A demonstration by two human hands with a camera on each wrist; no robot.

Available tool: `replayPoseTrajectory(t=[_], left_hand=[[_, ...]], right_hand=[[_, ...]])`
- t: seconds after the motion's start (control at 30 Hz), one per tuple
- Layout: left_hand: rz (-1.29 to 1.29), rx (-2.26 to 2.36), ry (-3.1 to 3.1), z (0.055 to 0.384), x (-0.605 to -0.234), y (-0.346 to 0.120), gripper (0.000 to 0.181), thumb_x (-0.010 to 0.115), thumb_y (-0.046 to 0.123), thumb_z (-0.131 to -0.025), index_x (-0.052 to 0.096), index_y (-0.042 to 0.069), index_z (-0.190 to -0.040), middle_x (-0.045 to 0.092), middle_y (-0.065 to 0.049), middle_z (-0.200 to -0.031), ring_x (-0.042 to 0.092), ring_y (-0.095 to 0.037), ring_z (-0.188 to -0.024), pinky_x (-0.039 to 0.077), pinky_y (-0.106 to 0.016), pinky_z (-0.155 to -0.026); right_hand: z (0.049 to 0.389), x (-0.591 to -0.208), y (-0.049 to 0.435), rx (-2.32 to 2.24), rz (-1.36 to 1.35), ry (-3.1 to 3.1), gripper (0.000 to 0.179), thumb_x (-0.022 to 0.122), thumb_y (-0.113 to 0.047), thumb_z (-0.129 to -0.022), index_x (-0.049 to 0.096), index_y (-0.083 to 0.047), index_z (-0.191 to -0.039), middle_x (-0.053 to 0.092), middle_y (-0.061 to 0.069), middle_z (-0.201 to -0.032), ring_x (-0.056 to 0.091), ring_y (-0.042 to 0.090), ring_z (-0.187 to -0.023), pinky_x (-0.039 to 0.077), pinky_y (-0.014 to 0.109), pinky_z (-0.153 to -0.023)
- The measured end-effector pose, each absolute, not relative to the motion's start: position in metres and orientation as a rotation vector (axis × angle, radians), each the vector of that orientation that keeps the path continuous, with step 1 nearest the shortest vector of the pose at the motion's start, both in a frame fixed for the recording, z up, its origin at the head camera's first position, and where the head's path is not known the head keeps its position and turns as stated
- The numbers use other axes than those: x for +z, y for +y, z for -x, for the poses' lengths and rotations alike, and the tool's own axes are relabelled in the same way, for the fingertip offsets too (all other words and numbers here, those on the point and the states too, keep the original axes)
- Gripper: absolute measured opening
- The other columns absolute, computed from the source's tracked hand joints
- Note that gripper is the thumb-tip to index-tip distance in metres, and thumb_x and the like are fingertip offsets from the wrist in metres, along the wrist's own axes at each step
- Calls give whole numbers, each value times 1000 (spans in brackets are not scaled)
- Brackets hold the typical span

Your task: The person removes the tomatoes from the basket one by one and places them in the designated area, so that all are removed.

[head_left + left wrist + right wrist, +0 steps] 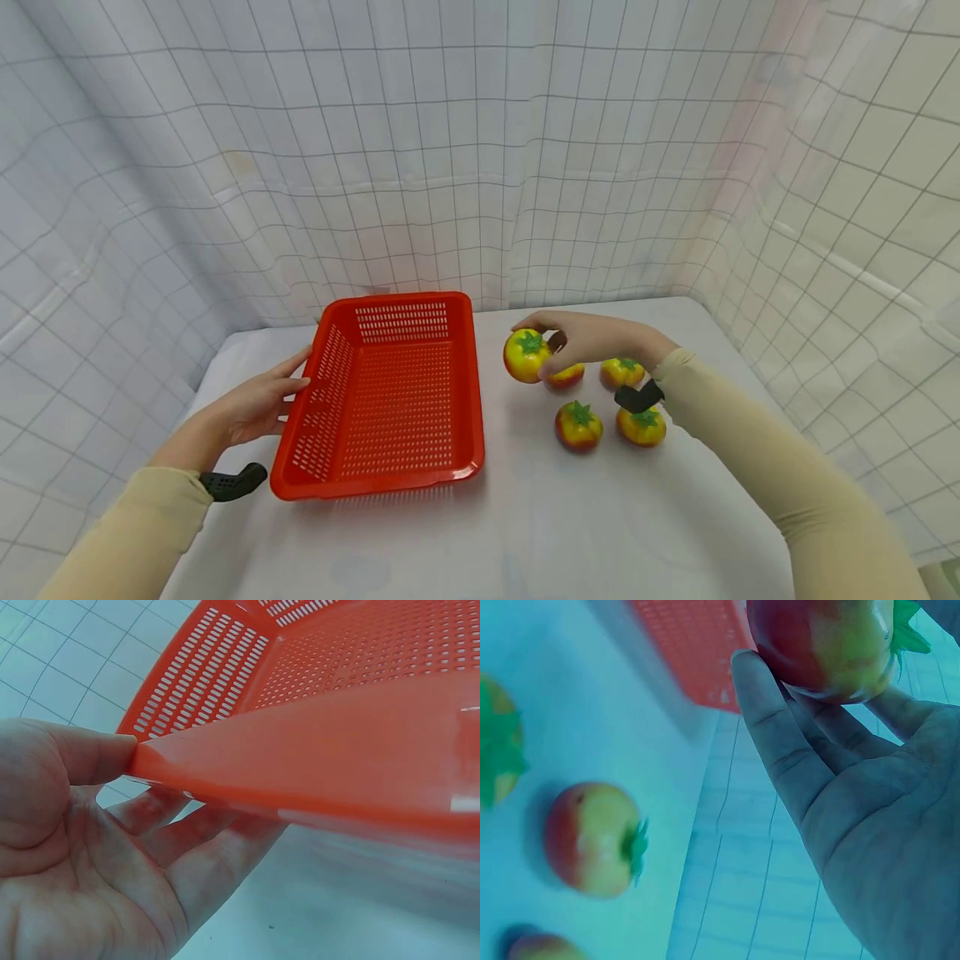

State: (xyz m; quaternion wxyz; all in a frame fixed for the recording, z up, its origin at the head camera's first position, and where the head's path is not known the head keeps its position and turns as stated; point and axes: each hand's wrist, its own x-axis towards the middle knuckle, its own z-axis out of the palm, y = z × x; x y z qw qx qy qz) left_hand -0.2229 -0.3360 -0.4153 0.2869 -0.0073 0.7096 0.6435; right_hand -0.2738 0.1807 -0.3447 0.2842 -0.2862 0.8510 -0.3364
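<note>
My left hand [258, 404] grips the left rim of a red plastic basket [480, 400], thumb over the edge and fingers under it, as the left wrist view shows. Nothing lies inside the basket. To its right, my right hand [588, 337] holds a red-and-yellow fruit with a green leafy cap [522, 357] between thumb and fingers, raised above the table. In the right wrist view the held fruit [825, 645] sits at the fingertips. Behind and below that hand is a similar fruit [567, 377], partly hidden by it.
More such fruits stand on the white table [540, 517] at right: one in front [578, 427], one under the right wrist [643, 428], one farther back [621, 372]. White grid-patterned curtains [495, 167] enclose the table at the back and sides.
</note>
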Motion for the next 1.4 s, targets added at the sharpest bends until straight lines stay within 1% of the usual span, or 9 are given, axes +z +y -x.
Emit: replayPoseTrajectory(t=[0.13,0.23,0.4,0.57,0.73,0.83,0.97,1.13,1.4], left_hand=[[18,1721,1892,223,-416,-336,72,42,26,-112,-8,35,-163,38,-26,-150,63,-33,-114,56,-53,-91],[10,1719,1884,223,-417,-337,73,41,26,-112,-10,35,-163,37,-26,-151,62,-33,-114,56,-53,-91],[-2,1717,1894,223,-418,-338,72,41,26,-112,-9,34,-163,35,-28,-152,63,-33,-113,56,-53,-90],[8,1720,1896,223,-418,-336,72,42,26,-112,-9,35,-163,33,-28,-154,63,-33,-114,56,-54,-91],[-3,1722,1898,223,-418,-336,73,42,27,-112,-9,35,-163,33,-28,-153,63,-32,-114,56,-54,-91],[-11,1720,1897,223,-418,-337,73,42,27,-112,-10,34,-163,34,-27,-153,63,-32,-114,56,-54,-91],[7,1724,1892,223,-418,-337,72,42,27,-112,-8,35,-163,35,-26,-152,63,-32,-114,56,-54,-92],[22,1724,1891,222,-417,-337,71,40,25,-113,-8,35,-163,33,-27,-154,63,-33,-114,56,-54,-92],[4,1725,1883,223,-417,-337,74,43,26,-112,-9,34,-163,38,-26,-151,63,-32,-114,56,-54,-91]], right_hand=[[267,-353,211,-914,665,2339,69,81,-43,-85,47,-44,-145,47,-12,-147,52,25,-127,43,47,-108],[261,-363,233,-963,626,2363,72,81,-42,-86,46,-42,-148,45,-13,-150,55,26,-127,43,48,-108],[249,-377,271,-1098,560,2337,72,79,-37,-89,43,-33,-152,41,-1,-155,51,36,-131,42,53,-108],[236,-387,313,-1103,467,2448,71,77,-40,-91,42,-30,-151,37,14,-158,48,42,-133,47,57,-102],[221,-399,354,-1118,377,2518,67,76,-40,-92,43,-26,-149,37,16,-155,41,40,-137,40,61,-106],[212,-407,373,-1099,323,2530,69,73,-39,-93,41,-18,-150,36,17,-156,35,45,-139,38,66,-105],[203,-418,391,-1073,269,2533,73,71,-39,-94,37,-10,-152,39,20,-154,37,49,-137,41,66,-103],[195,-429,402,-1059,251,2549,73,70,-39,-94,38,-9,-152,41,22,-152,40,48,-135,44,62,-100],[191,-448,412,-1098,194,2488,74,69,-37,-95,35,-5,-153,34,31,-153,34,49,-137,41,66,-102]])
